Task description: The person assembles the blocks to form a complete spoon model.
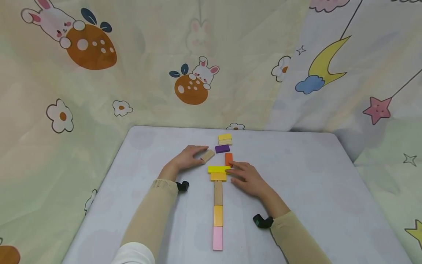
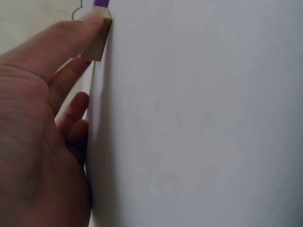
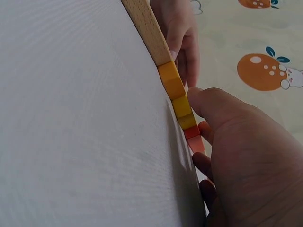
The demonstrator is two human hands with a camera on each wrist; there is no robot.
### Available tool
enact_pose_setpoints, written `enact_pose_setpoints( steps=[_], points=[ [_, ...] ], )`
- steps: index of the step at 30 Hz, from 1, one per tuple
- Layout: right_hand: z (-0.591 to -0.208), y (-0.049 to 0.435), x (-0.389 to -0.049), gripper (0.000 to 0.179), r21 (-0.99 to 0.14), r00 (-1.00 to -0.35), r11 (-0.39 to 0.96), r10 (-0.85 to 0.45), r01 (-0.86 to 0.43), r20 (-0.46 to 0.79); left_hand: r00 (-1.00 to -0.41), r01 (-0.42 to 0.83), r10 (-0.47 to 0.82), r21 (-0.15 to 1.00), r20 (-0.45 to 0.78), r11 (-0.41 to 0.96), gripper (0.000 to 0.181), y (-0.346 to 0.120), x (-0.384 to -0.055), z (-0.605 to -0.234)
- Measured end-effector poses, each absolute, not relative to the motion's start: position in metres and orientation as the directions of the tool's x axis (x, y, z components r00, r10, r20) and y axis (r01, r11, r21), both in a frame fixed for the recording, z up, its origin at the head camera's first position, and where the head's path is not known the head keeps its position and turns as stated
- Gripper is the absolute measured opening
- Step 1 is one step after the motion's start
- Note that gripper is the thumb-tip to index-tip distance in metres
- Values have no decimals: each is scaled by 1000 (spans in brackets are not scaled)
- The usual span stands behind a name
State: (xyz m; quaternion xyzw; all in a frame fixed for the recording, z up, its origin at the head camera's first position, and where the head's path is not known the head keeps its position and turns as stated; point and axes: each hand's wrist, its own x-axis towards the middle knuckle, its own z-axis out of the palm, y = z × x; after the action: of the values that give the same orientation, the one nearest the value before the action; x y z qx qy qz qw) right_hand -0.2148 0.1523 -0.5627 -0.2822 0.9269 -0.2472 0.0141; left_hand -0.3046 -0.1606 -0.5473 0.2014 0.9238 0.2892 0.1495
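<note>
My left hand (image 1: 187, 158) pinches a plain wooden block (image 1: 208, 156) between thumb and fingers, left of the purple block (image 1: 222, 149). In the left wrist view the thumb lies on top of that wooden block (image 2: 96, 46). My right hand (image 1: 248, 179) has its fingers loosely bent. Its fingertips touch the upright-lying orange-red block (image 1: 228, 157) and the right end of the crosswise yellow block (image 1: 217, 169). From the right wrist, the thumb tip is right at the yellow block (image 3: 182, 107), and a finger reaches the red block (image 3: 191, 132).
Below the yellow block, a straight line of blocks runs toward me: an amber block (image 1: 218, 177) laid across, a wooden one (image 1: 218, 193), an orange one (image 1: 218, 215) and a pink one (image 1: 217, 238). A yellow-topped stack (image 1: 225, 138) stands near the far edge of the white table (image 1: 296, 154).
</note>
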Motion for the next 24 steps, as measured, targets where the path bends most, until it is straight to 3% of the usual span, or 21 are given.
enact_pose_setpoints(
  steps=[11,24],
  points=[
    [-560,152,-214,41,-470,-848,727,-522,-500,94,-893,358,442,462,-84,812,70,-149,-305,-553],
    [-561,151,-215,42,-472,-855,737,-513,-485,78,-885,336,444,469,-139,817,72,-150,-306,-552]
  ],
)
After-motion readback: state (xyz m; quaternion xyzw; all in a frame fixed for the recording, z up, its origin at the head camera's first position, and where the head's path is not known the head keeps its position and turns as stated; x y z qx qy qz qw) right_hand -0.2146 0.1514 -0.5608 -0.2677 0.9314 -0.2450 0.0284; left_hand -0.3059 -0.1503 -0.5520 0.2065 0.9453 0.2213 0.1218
